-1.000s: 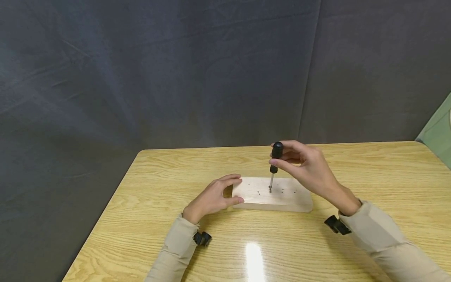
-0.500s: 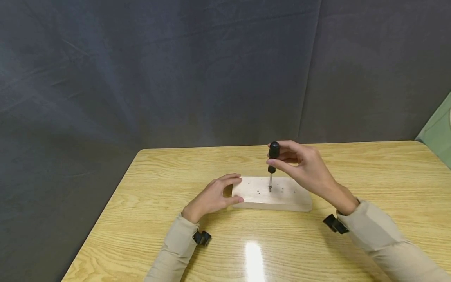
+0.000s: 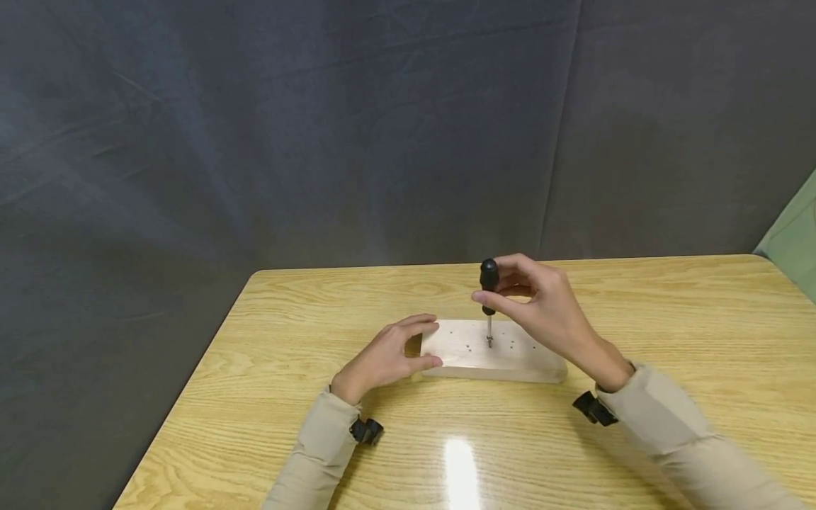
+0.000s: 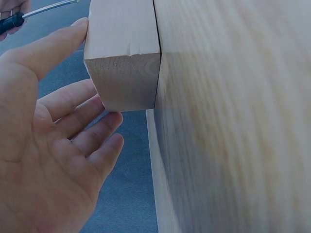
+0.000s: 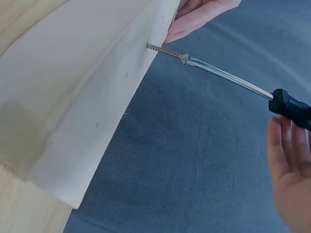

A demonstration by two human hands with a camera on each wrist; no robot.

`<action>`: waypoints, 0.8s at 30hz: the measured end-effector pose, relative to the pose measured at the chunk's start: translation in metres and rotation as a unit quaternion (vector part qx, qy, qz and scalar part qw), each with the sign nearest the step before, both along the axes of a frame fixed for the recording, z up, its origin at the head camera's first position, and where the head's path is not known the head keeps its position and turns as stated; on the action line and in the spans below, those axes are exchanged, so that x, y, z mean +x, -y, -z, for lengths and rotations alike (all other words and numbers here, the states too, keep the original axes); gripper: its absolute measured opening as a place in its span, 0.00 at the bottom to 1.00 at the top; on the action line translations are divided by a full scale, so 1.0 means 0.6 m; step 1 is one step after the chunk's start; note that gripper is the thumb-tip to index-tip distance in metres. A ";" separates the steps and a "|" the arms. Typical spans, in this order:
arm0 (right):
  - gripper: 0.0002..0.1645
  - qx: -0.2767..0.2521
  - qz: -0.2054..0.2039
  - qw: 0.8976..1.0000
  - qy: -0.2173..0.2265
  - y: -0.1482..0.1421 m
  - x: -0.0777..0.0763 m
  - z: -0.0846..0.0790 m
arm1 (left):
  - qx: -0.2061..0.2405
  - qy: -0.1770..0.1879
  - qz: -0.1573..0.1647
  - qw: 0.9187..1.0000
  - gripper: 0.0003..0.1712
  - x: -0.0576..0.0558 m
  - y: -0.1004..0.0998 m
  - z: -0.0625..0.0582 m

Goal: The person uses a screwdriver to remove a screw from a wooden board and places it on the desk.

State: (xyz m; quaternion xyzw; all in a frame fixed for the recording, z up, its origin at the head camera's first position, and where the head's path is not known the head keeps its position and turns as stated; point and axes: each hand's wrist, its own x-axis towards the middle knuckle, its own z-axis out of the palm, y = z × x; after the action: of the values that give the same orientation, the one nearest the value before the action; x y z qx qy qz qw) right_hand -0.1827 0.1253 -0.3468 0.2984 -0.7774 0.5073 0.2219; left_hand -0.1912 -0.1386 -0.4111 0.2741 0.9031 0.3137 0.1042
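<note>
Screwdriver meets screw (upright in board)

Your table has a wood-grain top, yellowish with wavy streaks, and both far corners are rounded off. There's a bright patch of glare on the part nearest you. You've got a thick pale wooden board lying flat on it, long side roughly parallel to the far edge, a strip of tabletop between them. Small dark spots dot its top.
</note>
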 end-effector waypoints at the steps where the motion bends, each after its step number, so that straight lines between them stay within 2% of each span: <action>1: 0.21 -0.003 0.000 1.000 0.001 0.001 0.000 0.000 | -0.001 0.000 0.000 1.000 0.37 0.000 0.000 0.000; 12: 0.18 -0.051 0.010 0.997 0.051 0.005 0.003 -0.006 | -0.004 0.000 -0.003 1.000 0.37 0.001 0.000 -0.001; 17: 0.15 -0.042 -0.001 0.997 0.068 0.003 0.003 -0.007 | -0.003 0.000 -0.003 1.000 0.37 0.001 0.000 -0.001; 24: 0.18 -0.046 -0.019 0.995 0.092 0.006 0.004 -0.004 | -0.001 -0.003 0.000 1.000 0.37 0.000 0.001 0.000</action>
State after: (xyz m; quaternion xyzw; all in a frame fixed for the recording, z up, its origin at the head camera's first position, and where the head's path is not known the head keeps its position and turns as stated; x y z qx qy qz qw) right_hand -0.1803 0.1219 -0.3444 0.2543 -0.7645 0.5721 0.1538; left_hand -0.1910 -0.1389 -0.4113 0.2749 0.9038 0.3118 0.1016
